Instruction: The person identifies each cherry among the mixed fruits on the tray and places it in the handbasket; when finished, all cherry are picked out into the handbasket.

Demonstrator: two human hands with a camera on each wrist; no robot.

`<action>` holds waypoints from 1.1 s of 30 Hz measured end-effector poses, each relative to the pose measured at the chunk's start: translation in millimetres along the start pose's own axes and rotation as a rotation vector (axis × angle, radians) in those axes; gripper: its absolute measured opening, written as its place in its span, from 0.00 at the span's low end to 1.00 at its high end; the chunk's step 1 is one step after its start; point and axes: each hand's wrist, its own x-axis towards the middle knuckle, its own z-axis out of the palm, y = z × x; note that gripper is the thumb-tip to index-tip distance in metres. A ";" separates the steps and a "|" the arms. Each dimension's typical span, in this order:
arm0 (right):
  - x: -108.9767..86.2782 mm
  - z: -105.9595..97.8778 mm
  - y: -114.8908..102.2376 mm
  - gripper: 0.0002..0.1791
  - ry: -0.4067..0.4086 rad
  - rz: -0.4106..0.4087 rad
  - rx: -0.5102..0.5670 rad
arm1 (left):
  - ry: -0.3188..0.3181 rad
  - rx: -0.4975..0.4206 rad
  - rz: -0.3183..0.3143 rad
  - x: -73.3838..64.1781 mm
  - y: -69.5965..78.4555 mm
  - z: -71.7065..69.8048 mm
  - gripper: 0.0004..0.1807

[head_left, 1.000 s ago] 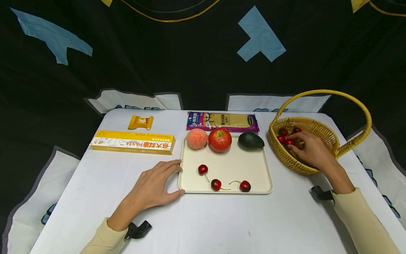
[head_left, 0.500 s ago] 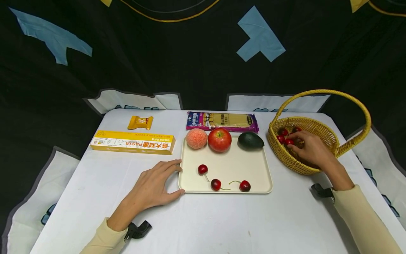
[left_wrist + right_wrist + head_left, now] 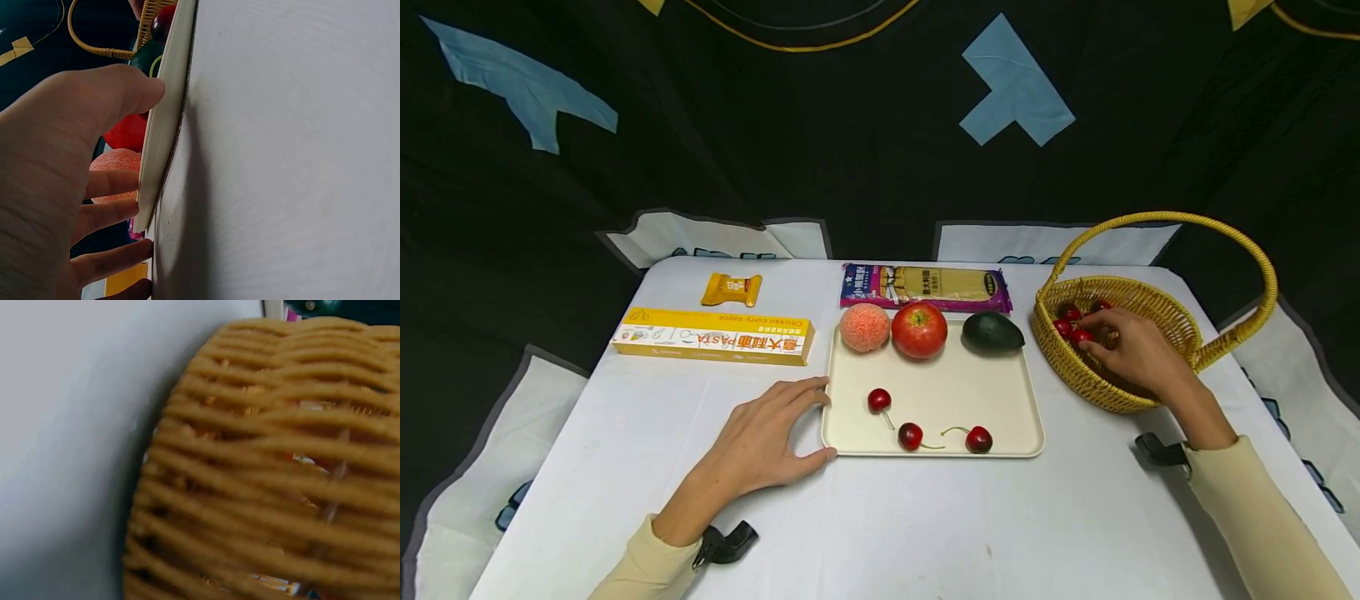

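three cherries [image 3: 911, 436] lie on the tray [image 3: 940, 396]; several others are left in the basket [image 3: 1086, 379]. the right hand [image 3: 1138, 354] is among those, fingertips at one, pinched or not i can't tell; the left hand [image 3: 763, 437] has its fingers apart, touching the tray's edge. half a second ago looks nearly the same.

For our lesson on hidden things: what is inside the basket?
Red cherries lie in the basket, and the right grip is in there too. That grip covers part of the inside, so anything beneath it cannot be seen.
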 end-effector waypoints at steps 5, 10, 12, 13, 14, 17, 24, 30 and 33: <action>0.7 -1.0 -7.3 0.20 0.026 0.015 0.016 | -0.005 0.000 0.000 0.3 -0.2 0.4 0.34; 1.1 -2.1 -20.5 0.20 0.068 0.016 0.028 | -0.020 0.001 -0.006 0.7 -0.2 0.8 0.34; 1.7 -2.8 -27.6 0.20 0.078 0.023 0.046 | -0.022 0.002 -0.007 0.9 -0.3 0.8 0.34; 2.1 -3.1 -31.4 0.20 0.079 0.035 0.059 | -0.023 0.003 -0.007 1.0 -0.3 0.8 0.34; 2.6 -3.5 -35.0 0.20 0.083 0.045 0.070 | -0.022 0.003 -0.007 1.0 -0.3 0.6 0.34; 4.9 -4.8 -46.7 0.20 0.091 0.083 0.109 | -0.022 0.004 -0.005 1.1 -0.3 0.5 0.34; 14.2 -0.1 -70.1 0.19 0.132 0.068 0.173 | -0.017 0.003 -0.005 0.8 -0.6 0.6 0.34; 25.6 8.4 -82.1 0.18 0.133 0.039 0.179 | -0.019 0.004 -0.009 0.8 -0.3 0.2 0.34; 30.6 11.9 -87.1 0.19 0.132 0.018 0.172 | -0.018 0.004 -0.009 0.6 -0.3 0.4 0.34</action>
